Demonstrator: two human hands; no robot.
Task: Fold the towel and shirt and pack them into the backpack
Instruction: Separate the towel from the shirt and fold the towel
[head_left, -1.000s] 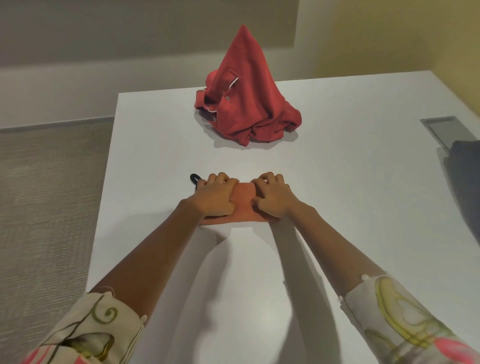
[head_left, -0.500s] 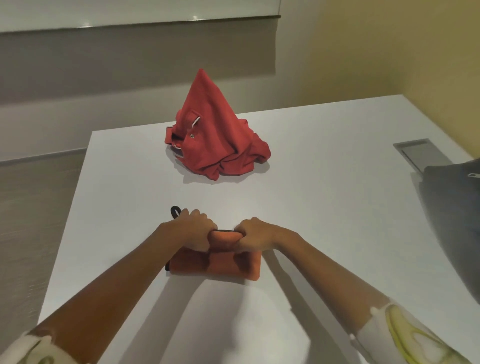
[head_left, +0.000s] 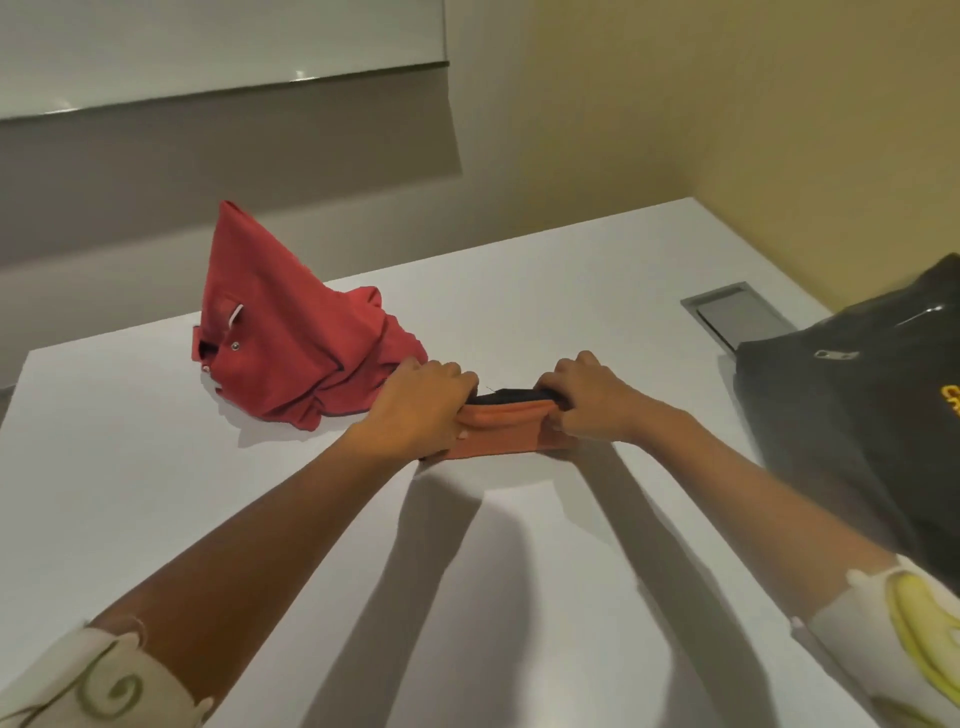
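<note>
A folded orange towel (head_left: 501, 431) hangs between my two hands, lifted just above the white table (head_left: 156, 493). My left hand (head_left: 423, 402) grips its left end and my right hand (head_left: 587, 397) grips its right end, fingers curled over the top edge. A dark strip shows along the towel's top fold. The red polo shirt (head_left: 291, 332) stands crumpled in a peaked heap behind my left hand. The dark grey backpack (head_left: 862, 415) lies at the table's right side, to the right of my right hand.
A grey metal cable hatch (head_left: 737, 317) is set into the table behind the backpack. The table's far edge meets a grey and yellow wall. Bare white tabletop stretches toward me under my forearms.
The towel went from flat under my pressing hands to gripped and lifted off the table. Both hands carried it rightward, nearer the backpack, as the view swung right.
</note>
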